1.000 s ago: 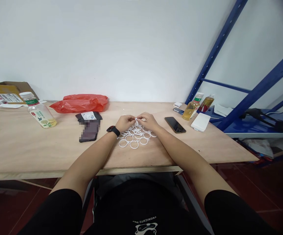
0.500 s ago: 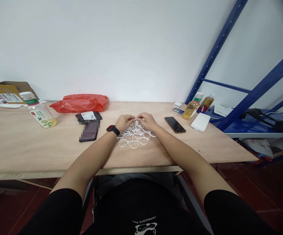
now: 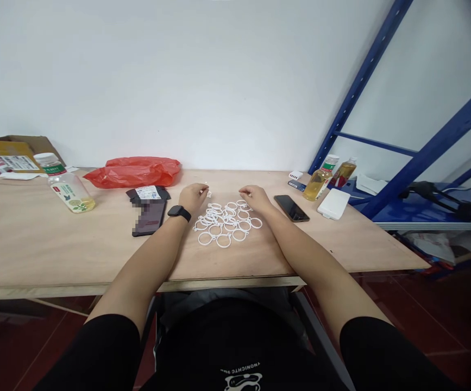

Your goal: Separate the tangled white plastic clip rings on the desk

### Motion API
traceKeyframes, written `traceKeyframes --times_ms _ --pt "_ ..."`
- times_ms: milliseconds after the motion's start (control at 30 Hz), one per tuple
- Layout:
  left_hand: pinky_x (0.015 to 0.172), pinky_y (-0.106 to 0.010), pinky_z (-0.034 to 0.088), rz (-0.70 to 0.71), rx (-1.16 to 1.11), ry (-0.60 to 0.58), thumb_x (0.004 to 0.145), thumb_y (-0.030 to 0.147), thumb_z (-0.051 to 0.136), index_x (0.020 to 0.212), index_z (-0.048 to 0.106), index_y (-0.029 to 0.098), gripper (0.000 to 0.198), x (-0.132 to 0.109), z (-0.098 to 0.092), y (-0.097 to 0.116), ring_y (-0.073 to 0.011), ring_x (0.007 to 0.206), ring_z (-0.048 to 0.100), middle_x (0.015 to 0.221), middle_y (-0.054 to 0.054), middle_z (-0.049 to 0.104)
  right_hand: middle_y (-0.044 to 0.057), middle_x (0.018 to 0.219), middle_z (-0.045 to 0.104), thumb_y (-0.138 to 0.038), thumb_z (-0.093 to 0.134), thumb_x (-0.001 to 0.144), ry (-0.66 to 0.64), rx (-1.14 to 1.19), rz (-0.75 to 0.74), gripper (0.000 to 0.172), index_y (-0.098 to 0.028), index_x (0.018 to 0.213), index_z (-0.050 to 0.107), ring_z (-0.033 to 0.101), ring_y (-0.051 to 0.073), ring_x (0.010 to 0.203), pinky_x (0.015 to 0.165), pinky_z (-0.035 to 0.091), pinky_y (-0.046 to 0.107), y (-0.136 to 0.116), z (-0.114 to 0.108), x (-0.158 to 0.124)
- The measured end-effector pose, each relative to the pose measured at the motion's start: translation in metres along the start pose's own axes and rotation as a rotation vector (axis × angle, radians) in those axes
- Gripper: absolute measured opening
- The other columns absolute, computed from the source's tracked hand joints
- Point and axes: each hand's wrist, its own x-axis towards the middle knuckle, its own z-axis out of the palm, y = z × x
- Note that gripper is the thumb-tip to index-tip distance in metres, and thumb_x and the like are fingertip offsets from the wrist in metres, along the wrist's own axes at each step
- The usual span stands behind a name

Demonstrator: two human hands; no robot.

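A pile of several white plastic rings [image 3: 225, 224] lies on the wooden table [image 3: 56, 244] in front of me. My left hand [image 3: 193, 196], with a black watch [image 3: 174, 213] on its wrist, rests at the pile's upper left. Its fingers are curled, with a small white piece at their tips. My right hand [image 3: 255, 197] rests at the pile's upper right. Its fingers are pinched together just above a ring, and I cannot make out whether they hold anything.
A black phone [image 3: 291, 207], a white box [image 3: 333, 203] and two bottles of yellow liquid [image 3: 319, 179] sit to the right. A dark pouch [image 3: 149, 209], a red plastic bag [image 3: 135, 170], a bottle [image 3: 64, 187] and a cardboard box [image 3: 15, 152] are on the left. A blue metal rack [image 3: 402, 157] stands at the right.
My hands were pinched together on one ring above the pile. They have since drawn apart, the left to the left and the right to the right.
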Motion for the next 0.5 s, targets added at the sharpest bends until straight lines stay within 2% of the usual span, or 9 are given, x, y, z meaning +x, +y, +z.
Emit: traceKeyframes --times_ms 133,300,500 --pt "0.089 -0.037 0.047 -0.036 0.129 -0.065 0.087 0.027 0.052 0.098 0.076 0.019 0.028 0.0 0.003 -0.021 -0.0268 0.095 0.065 0.1 -0.012 0.073 0.007 0.099 0.074 -0.011 0.059 0.083 -0.125 -0.05 0.049 0.024 -0.019 0.099 0.075 0.066 0.018 0.087 0.085 0.05 0.032 0.023 -0.001 -0.002" --pt "0.086 -0.038 0.048 -0.043 0.194 -0.167 0.084 0.028 0.054 0.098 0.076 0.021 0.028 0.0 0.01 -0.025 -0.0286 0.095 0.066 0.101 -0.012 0.074 0.005 0.099 0.073 0.001 0.055 0.076 -0.208 -0.092 0.02 0.037 -0.02 0.097 0.076 0.065 0.017 0.089 0.083 0.049 0.027 0.027 -0.002 -0.002" --pt "0.085 -0.036 0.049 -0.071 0.188 -0.232 0.084 0.033 0.054 0.108 0.074 0.023 0.033 -0.002 0.015 -0.031 -0.0268 0.093 0.068 0.103 -0.009 0.075 0.004 0.091 0.069 -0.008 0.067 0.072 -0.305 -0.098 -0.041 0.021 -0.02 0.086 0.078 0.061 0.015 0.08 0.078 0.048 0.025 0.022 -0.006 -0.003"
